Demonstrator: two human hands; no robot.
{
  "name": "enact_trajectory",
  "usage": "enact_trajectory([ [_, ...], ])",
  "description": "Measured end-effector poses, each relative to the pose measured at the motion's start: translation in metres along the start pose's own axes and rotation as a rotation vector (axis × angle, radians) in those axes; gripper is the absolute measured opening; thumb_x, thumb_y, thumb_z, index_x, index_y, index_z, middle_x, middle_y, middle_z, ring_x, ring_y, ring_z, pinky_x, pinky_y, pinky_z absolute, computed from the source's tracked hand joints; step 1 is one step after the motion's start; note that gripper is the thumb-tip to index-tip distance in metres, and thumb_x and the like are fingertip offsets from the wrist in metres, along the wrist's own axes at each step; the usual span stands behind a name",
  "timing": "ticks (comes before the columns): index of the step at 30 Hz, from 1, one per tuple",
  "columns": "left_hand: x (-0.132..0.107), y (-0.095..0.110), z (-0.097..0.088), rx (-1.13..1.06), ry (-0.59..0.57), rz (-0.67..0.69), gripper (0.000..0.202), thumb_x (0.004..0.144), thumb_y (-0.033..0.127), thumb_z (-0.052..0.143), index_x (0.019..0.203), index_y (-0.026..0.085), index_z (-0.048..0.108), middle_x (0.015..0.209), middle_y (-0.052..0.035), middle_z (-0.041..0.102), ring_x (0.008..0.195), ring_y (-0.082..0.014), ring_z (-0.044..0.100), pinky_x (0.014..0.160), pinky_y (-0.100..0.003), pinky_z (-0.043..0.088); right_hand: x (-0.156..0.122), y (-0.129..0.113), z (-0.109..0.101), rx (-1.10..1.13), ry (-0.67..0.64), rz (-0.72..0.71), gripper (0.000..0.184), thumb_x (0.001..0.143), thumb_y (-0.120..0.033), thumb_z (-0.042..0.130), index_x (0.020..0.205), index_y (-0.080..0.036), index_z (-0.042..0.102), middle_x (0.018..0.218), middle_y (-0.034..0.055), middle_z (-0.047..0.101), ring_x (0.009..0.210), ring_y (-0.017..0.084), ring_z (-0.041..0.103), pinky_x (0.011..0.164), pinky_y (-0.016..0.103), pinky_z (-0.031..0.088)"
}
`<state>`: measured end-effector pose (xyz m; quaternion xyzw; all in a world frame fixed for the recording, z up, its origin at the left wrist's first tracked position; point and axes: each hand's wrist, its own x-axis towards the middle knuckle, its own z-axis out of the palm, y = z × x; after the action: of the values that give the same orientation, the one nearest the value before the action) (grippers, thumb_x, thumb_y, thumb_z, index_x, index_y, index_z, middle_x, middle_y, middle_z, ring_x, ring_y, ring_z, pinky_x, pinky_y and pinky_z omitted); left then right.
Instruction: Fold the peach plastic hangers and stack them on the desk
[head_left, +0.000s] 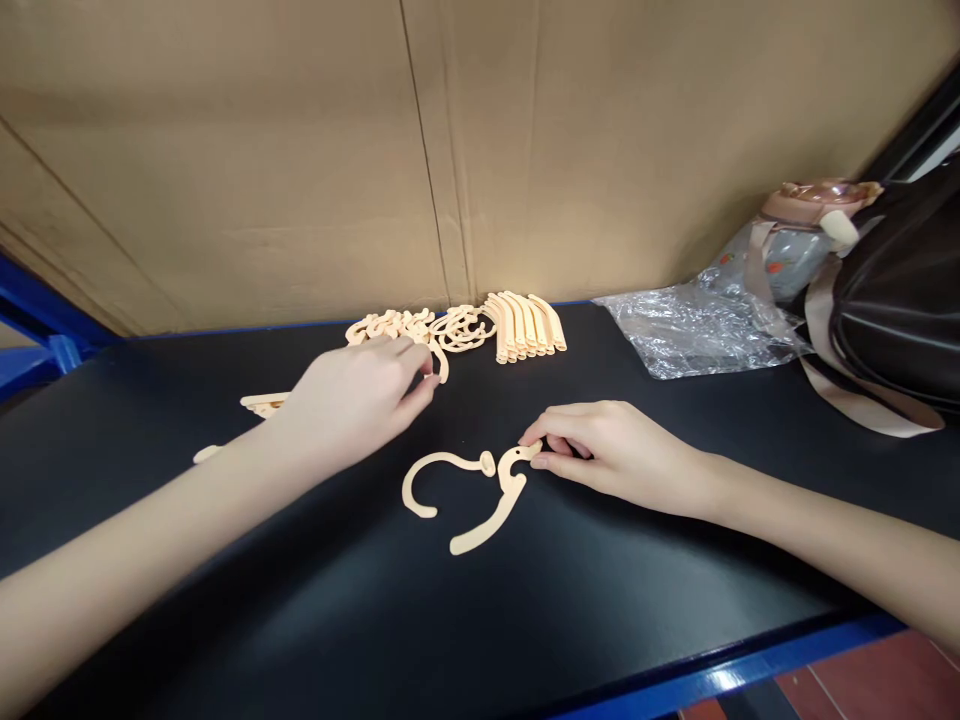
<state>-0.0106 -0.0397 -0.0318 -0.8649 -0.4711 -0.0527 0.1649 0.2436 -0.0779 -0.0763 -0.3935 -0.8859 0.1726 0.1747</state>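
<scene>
My left hand (364, 395) is over the dark table with its fingers curled together. A curved beige hanger part (443, 366) shows at its fingertips, partly hidden by them. The thumb and fingers of my right hand (600, 440) pinch the upper end of a beige hanger centre piece (511, 462) with a small hole. A curved hanger arm (484, 525) extends down and left from that piece. Just left of it lies a separate beige hanger hook (420, 468) with a round knob at one end.
At the back are a loose pile of beige parts (397, 322), rings or hooks (469, 330) and stacked hanger arms (525, 325). More flat pieces (259, 403) lie partly behind my left arm. At right are a clear plastic bag (675, 325), a strapped bottle (799, 245) and a dark bag (900, 310).
</scene>
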Motion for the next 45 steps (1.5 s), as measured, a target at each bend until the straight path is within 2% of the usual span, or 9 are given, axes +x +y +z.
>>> enact_trajectory([
  [2,0.017,0.003,-0.005,-0.012,-0.126,-0.163,0.031,0.092,0.034,0.038,0.090,0.018,0.064,0.082,-0.0076,0.069,0.070,-0.0253,0.063,0.056,-0.031,0.039,0.000,0.000,-0.001,0.005,-0.002,0.001,0.017,0.094,-0.030,0.055,0.100,-0.021,0.067,0.073,-0.0032,0.058,0.063,0.009,0.052,0.059,0.021,0.036],
  [5,0.040,0.006,-0.004,-0.015,-0.249,-0.251,0.032,0.089,0.037,0.042,0.080,0.018,0.066,0.080,-0.0094,0.070,0.074,-0.0280,0.064,0.060,-0.032,0.041,0.000,0.000,-0.001,0.006,-0.007,0.004,0.017,0.094,-0.030,0.054,0.101,-0.021,0.067,0.072,-0.0031,0.058,0.062,0.009,0.051,0.059,0.021,0.036],
  [10,0.063,0.005,0.010,-0.046,-0.298,-0.277,0.024,0.078,0.031,0.053,0.061,0.017,0.062,0.075,-0.0117,0.068,0.074,-0.0278,0.063,0.060,-0.031,0.039,0.000,-0.001,-0.001,-0.003,-0.005,-0.006,0.017,0.094,-0.030,0.054,0.101,-0.021,0.067,0.073,-0.0039,0.057,0.061,0.008,0.050,0.058,0.020,0.036],
  [14,0.072,-0.003,0.011,-0.139,-0.383,-0.320,0.022,0.070,0.029,0.057,0.051,0.018,0.057,0.057,-0.0073,0.063,0.058,-0.0223,0.059,0.053,-0.030,0.035,0.000,-0.001,-0.001,-0.005,-0.008,-0.005,0.017,0.094,-0.031,0.054,0.101,-0.021,0.067,0.073,-0.0043,0.056,0.062,0.008,0.051,0.059,0.020,0.036],
  [21,0.075,-0.011,0.008,-0.260,-0.401,-0.387,0.026,0.068,0.038,0.060,0.050,0.019,0.058,0.044,-0.0023,0.050,0.052,-0.0189,0.055,0.053,-0.030,0.033,0.000,-0.001,-0.001,0.002,-0.014,0.001,0.017,0.094,-0.030,0.054,0.101,-0.021,0.067,0.072,-0.0038,0.057,0.061,0.008,0.050,0.058,0.020,0.036],
  [29,0.060,-0.016,-0.012,-0.254,-0.340,-0.497,0.034,0.072,0.036,0.054,0.045,0.021,0.040,0.042,-0.0019,0.040,0.048,-0.0184,0.048,0.051,-0.032,0.032,0.000,0.000,-0.001,0.001,-0.015,0.000,0.016,0.094,-0.030,0.055,0.101,-0.022,0.067,0.073,-0.0034,0.058,0.063,0.008,0.051,0.058,0.020,0.036],
  [35,0.042,-0.016,-0.023,-0.331,-0.168,-0.513,0.024,0.072,0.035,0.056,0.054,0.019,0.053,0.046,0.0011,0.037,0.046,-0.0138,0.040,0.049,-0.029,0.026,0.000,0.001,0.000,0.005,-0.013,0.008,0.018,0.094,-0.032,0.055,0.103,-0.022,0.067,0.071,-0.0038,0.057,0.061,0.009,0.052,0.058,0.021,0.037],
  [41,-0.010,0.029,-0.025,-0.923,-0.311,-0.363,0.017,0.069,0.035,0.056,0.063,0.020,0.062,0.050,0.0039,0.050,0.044,-0.0094,0.039,0.042,-0.021,0.026,-0.001,0.000,0.000,0.224,0.094,0.090,0.039,0.095,-0.040,0.051,0.130,-0.023,0.048,0.077,-0.0041,0.059,0.058,0.009,0.050,0.058,0.023,0.042],
  [45,-0.049,0.065,-0.017,-1.101,-0.355,-0.297,0.017,0.069,0.031,0.052,0.056,0.020,0.054,0.042,0.0066,0.041,0.039,-0.0078,0.036,0.037,-0.017,0.025,-0.003,-0.003,-0.004,0.366,0.098,0.011,0.045,0.091,-0.043,0.058,0.132,-0.027,0.048,0.090,-0.0009,0.061,0.066,0.010,0.053,0.062,0.023,0.045],
])
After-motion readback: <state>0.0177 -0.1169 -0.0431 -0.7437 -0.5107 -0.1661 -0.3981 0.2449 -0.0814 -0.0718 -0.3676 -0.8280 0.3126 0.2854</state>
